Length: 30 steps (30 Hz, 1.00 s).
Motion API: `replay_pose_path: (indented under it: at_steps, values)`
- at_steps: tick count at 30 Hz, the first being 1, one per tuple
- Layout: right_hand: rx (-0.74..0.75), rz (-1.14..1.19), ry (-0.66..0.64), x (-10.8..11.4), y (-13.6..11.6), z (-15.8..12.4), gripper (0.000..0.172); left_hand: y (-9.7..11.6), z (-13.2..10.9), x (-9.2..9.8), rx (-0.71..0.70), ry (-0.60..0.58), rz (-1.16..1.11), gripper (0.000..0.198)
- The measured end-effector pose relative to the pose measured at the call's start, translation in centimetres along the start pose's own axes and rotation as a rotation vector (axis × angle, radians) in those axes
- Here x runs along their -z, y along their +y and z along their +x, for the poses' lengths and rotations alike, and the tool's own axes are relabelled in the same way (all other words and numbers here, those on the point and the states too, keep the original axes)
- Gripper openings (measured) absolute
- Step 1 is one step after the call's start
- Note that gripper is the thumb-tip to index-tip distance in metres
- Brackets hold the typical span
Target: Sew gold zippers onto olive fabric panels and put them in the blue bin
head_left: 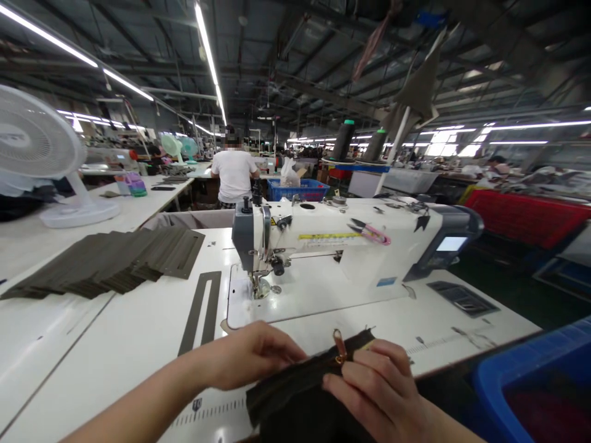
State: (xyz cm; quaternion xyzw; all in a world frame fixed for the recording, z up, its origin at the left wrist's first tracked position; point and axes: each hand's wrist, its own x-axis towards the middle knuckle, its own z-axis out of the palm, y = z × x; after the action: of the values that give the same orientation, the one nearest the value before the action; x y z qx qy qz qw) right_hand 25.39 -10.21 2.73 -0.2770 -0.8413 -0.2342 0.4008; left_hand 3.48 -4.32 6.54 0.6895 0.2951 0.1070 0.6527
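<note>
Close to the table's front edge, my right hand [378,384] is closed on a dark fabric piece [295,406] with a zipper along its top. A gold-coloured zipper pull [339,346] stands up beside its fingers. My left hand [253,354] has its fingers bent at the left part of the same piece, and its fingertips are partly hidden. Behind both hands stands a white sewing machine [360,246], its needle area apart from the fabric. On the table left of the machine lies a flat dark frame-shaped piece [202,311] with a long slot.
Fanned dark fabric pieces [115,261] lie at the left, near a white fan [41,141]. Pink-handled thread snips [372,232] rest against the machine. A blue bin [535,375] stands at the lower right. A person in a white shirt [234,173] sits further back.
</note>
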Motion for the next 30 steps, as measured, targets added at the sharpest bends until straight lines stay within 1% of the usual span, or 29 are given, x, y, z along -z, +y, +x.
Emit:
replay_pose_path:
  at_steps: [2,3,5,6,8,10,12,15,18,19,21,22,24,25,26,28,30]
  values:
    - [-0.034,0.009,0.007,0.6,-0.2,0.4,0.021,-0.6,-1.8,-0.4,0.018,-0.108,-0.071,0.03]
    - [-0.056,0.021,0.0,0.8,-0.3,0.6,0.018,-1.0,-2.7,-0.7,0.008,-0.13,-0.096,0.034]
    - [-0.104,0.055,-0.019,1.1,-0.5,1.0,0.014,-1.8,-4.2,-1.4,-0.044,-0.103,-0.126,0.042]
    - [-0.131,0.071,-0.027,1.2,-0.7,1.2,0.013,-2.1,-4.8,-1.8,-0.072,-0.071,-0.142,0.044]
    - [-0.178,0.099,-0.036,1.1,-1.0,1.5,0.012,-2.5,-5.5,-2.7,-0.112,0.008,-0.165,0.037]
    - [-0.195,0.138,-0.043,0.9,-1.4,1.8,0.012,-2.4,-5.8,-3.6,-0.128,0.098,-0.172,0.028]
    - [-0.213,0.216,-0.069,0.7,-1.8,1.9,0.012,-2.1,-5.8,-4.4,-0.128,0.186,-0.172,0.023]
    - [-0.31,0.383,-0.158,0.7,-2.5,2.1,0.014,-1.9,-5.7,-5.6,-0.162,0.334,-0.174,0.025]
    - [-0.401,0.523,-0.241,1.0,-3.1,2.6,0.015,-2.6,-5.4,-6.7,-0.18,0.473,-0.168,0.033]
    - [-0.426,0.562,-0.261,1.3,-3.1,2.8,0.015,-2.8,-5.4,-6.9,-0.164,0.502,-0.145,0.029]
    - [-0.501,0.633,-0.304,1.8,-2.9,3.2,0.013,-2.9,-5.7,-7.0,-0.111,0.557,-0.023,0.015]
    - [-0.554,0.665,-0.333,2.1,-2.7,3.4,0.014,-2.7,-6.0,-6.8,-0.087,0.593,0.066,0.011]
    - [-0.671,0.724,-0.405,2.7,-2.1,3.7,0.016,-2.0,-6.6,-6.2,-0.074,0.637,0.224,0.012]
    - [-0.723,0.746,-0.437,2.9,-1.8,3.7,0.018,-1.6,-6.9,-5.9,-0.1,0.645,0.268,0.013]
    - [-0.765,0.759,-0.456,3.0,-1.6,3.8,0.02,-1.2,-7.2,-5.6,-0.143,0.642,0.275,0.014]
    - [-0.831,0.754,-0.448,2.9,-1.6,3.8,0.023,-0.9,-7.3,-5.2,-0.209,0.621,0.186,0.021]
    - [-0.877,0.747,-0.401,2.6,-2.0,3.8,0.025,-1.1,-6.8,-5.2,-0.184,0.626,0.078,0.029]
